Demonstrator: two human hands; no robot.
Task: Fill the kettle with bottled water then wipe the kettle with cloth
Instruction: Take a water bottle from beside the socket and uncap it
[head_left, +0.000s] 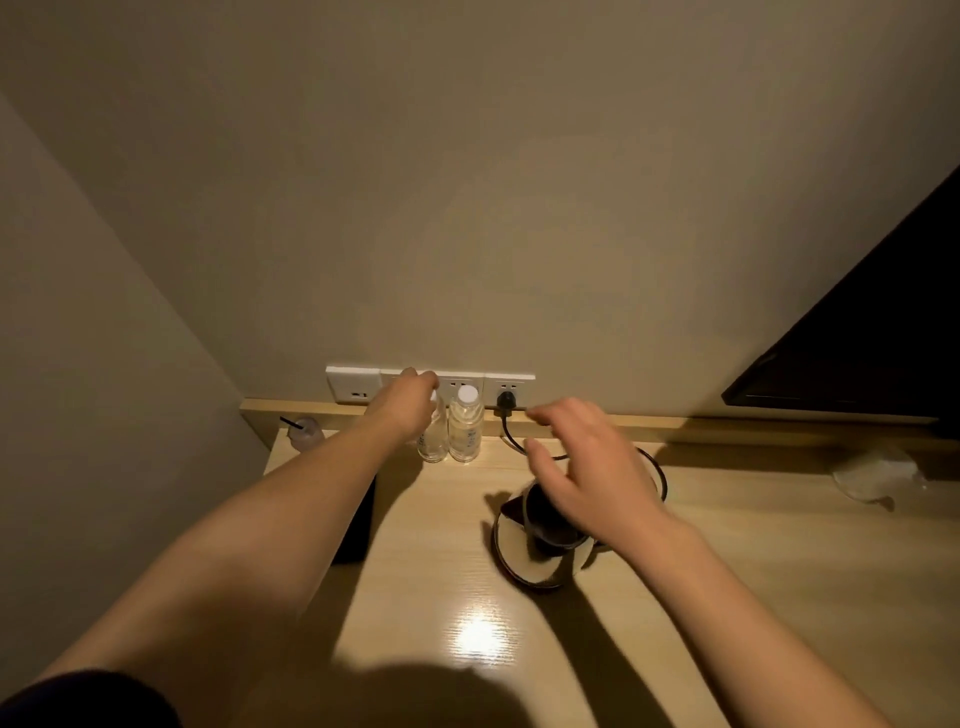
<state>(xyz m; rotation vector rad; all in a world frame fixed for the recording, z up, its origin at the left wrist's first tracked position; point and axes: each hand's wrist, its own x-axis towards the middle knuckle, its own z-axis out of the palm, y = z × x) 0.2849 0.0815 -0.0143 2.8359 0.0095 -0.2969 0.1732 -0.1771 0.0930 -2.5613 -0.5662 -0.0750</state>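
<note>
Kettle (530, 561), round and glossy, under right hand (587, 478) with loose spread fingers, left hand (410, 392) gripping clear plastic bottle (434, 441) top

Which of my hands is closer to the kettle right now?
Right. The right hand hovers just over the kettle; the left hand is away at the back, by the top of the left bottle.

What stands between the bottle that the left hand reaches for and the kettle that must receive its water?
The second bottle stands close beside the reached bottle, on the kettle's side. The black cord lies on the table between them. The right hand hovers over the kettle, covering its top.
</note>
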